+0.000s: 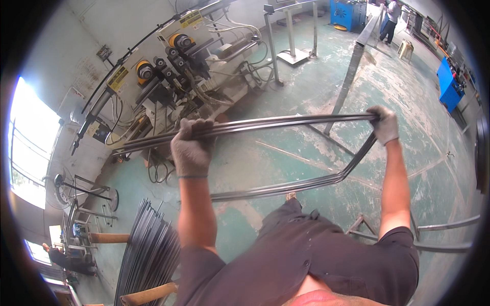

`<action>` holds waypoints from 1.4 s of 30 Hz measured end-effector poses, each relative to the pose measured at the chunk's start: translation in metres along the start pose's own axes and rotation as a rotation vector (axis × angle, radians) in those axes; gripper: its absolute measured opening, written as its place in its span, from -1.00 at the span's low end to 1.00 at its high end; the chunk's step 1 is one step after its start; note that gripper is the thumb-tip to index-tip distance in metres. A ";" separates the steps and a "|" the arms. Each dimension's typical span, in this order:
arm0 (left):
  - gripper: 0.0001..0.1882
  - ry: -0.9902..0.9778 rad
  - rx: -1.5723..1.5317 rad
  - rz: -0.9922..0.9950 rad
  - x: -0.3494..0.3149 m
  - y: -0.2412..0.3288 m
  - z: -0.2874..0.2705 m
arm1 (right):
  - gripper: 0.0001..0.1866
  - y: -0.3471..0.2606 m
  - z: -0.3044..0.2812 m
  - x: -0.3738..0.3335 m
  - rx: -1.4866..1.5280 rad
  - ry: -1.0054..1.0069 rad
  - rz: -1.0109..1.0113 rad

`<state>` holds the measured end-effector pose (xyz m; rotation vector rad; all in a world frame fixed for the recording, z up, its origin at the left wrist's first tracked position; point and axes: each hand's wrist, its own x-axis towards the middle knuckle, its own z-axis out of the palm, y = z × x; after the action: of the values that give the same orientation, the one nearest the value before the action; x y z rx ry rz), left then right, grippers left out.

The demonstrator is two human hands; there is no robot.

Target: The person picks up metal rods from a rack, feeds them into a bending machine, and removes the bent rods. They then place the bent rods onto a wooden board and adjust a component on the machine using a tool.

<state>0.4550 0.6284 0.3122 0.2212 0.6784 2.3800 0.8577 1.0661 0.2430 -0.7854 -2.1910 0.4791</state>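
Several bent metal tubes [286, 122], dark and bundled side by side, are held up in front of me across both hands. My left hand [193, 148], in a grey work glove, is wrapped round their upper run near its left part. At the right end, my gloved right hand [384, 124] grips the bundle close to its bend. From there the tubes slope down and turn back left in a lower run [275, 189], which passes behind my left forearm. The tubes' left ends reach toward the machine.
A bending machine [173, 76] with rollers and hoses stands ahead on the left. A stack of dark tubes [145, 250] lies on a rack at lower left. A metal post stand [348, 76] rises beyond the tubes. Two people [392, 21] [71, 261] are farther off. Blue machines [450, 84] stand at right.
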 end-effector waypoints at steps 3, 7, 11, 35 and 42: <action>-0.68 0.064 -0.050 -0.006 0.093 -0.049 -0.025 | -0.73 0.009 -0.022 0.080 -0.030 -0.052 -0.024; -0.72 0.225 -0.332 -0.205 0.201 -0.135 -0.050 | -0.73 0.035 -0.059 0.173 -0.142 -0.085 -0.063; -0.76 0.427 -0.473 -0.382 0.269 -0.220 -0.034 | -0.72 0.069 -0.074 0.248 -0.280 -0.035 -0.087; -0.72 0.628 0.183 -0.581 0.628 -0.358 -0.032 | -0.67 0.446 0.024 0.630 -1.016 -0.100 0.037; -0.82 0.508 0.235 -0.533 0.804 -0.368 -0.065 | -0.45 0.516 -0.033 0.691 -0.998 -0.258 0.802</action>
<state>0.0086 1.3493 0.0533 -0.4349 1.0948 1.8389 0.7121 1.9109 0.3433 -2.2681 -2.2146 -0.2297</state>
